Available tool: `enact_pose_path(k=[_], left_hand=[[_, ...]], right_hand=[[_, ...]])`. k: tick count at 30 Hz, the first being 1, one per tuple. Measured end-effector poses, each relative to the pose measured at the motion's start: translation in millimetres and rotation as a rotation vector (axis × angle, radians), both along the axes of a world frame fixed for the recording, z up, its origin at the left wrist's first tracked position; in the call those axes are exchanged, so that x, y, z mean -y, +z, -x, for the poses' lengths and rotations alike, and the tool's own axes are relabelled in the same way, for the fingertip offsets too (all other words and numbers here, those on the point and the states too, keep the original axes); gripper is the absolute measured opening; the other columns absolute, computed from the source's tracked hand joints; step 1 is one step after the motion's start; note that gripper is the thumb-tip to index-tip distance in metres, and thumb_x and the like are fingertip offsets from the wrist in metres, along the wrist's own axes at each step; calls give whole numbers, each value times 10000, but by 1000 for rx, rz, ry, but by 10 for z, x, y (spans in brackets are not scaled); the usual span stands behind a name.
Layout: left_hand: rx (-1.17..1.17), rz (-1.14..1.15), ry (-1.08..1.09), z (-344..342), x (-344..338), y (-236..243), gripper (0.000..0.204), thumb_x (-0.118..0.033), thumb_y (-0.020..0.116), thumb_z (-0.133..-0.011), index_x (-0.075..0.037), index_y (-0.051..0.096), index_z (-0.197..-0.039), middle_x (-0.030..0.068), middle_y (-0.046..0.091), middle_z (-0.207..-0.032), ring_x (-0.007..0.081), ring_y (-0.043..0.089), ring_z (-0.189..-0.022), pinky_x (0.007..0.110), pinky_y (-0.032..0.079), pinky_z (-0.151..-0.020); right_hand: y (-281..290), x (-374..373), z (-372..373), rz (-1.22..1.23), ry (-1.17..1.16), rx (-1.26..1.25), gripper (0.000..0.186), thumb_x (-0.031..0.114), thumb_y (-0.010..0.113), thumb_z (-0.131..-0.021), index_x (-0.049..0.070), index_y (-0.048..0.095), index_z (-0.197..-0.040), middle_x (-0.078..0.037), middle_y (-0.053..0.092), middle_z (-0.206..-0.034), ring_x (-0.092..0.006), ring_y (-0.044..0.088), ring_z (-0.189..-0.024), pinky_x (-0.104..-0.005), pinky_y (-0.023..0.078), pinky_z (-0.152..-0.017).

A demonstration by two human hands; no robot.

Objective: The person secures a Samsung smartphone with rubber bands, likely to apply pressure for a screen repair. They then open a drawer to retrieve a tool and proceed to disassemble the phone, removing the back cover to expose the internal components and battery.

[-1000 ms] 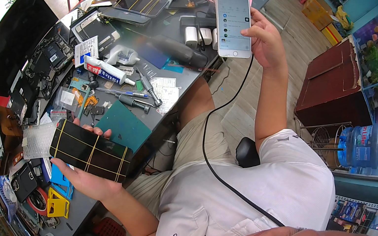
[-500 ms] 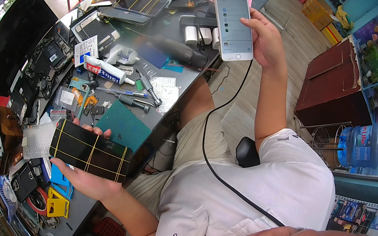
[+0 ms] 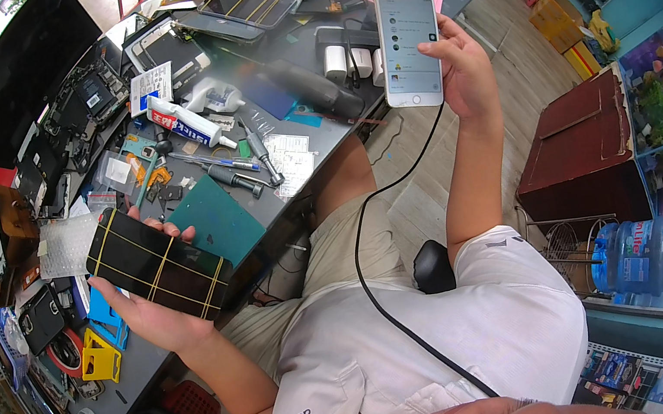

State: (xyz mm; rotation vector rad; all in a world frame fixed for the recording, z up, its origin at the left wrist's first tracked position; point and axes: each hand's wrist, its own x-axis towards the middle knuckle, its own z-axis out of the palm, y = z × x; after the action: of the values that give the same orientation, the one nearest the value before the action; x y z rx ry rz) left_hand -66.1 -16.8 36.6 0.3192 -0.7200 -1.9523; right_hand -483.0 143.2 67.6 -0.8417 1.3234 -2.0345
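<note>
A black phone [image 3: 156,267] bound with thin yellow rubber bands lies tilted in my left hand [image 3: 159,316]. The thumb is at its near edge, and the other fingertips curl over its far edge. Up on the right, my right hand [image 3: 466,70] grips a white smartphone [image 3: 412,75] with its screen lit and showing a list. My right thumb rests over the screen's right side; the other fingers are behind the phone. A black cable [image 3: 360,233] runs from near the white phone's lower edge down across my shirt.
On the cluttered grey workbench [image 3: 305,178] lie a teal mat [image 3: 216,222], a glue tube [image 3: 186,123], screwdrivers [image 3: 259,153] and a second banded phone [image 3: 248,3]. A dark monitor [image 3: 21,79] stands at the far left. A yellow holder [image 3: 100,357] sits near the left edge.
My right thumb has shifted slightly lower on the white phone's screen, and the list on it looks scrolled. The left hand and the banded phone stay still.
</note>
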Motion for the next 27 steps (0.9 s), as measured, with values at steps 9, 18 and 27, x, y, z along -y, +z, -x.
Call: enact_pose_path(k=[9,18,27], left_hand=[[-10,-1,-11,-9,14,-17,853,-646,371,-1092,59,375,-1572,176,562,-1243,300,564,-1125,498,465,-1054],[-1,4,-8,-17,13,-19,856,-648,362,-1093,58,371,-1576,176,562,-1241,299,561,-1134,498,465,-1055],[0,4,-8,-15,18,-20,861,-655,359,-1092,58,370,-1575,178,562,-1243,300,568,-1130,498,472,-1053]], right_hand=[[-3,-2,-4,25,39,27,708,-65,672,-835,-101,429,-1499,-201,692,-1271,-246,741,-1102,-362,613,-942],[-45,-44,48,110,243,13,1042,-174,652,-687,-77,247,-1641,-218,486,-1547,-278,573,-1388,-362,516,-1107],[-34,-13,10,89,220,-17,1082,-207,634,-663,-75,214,-1652,-206,445,-1592,-288,533,-1435,-378,458,-1175]])
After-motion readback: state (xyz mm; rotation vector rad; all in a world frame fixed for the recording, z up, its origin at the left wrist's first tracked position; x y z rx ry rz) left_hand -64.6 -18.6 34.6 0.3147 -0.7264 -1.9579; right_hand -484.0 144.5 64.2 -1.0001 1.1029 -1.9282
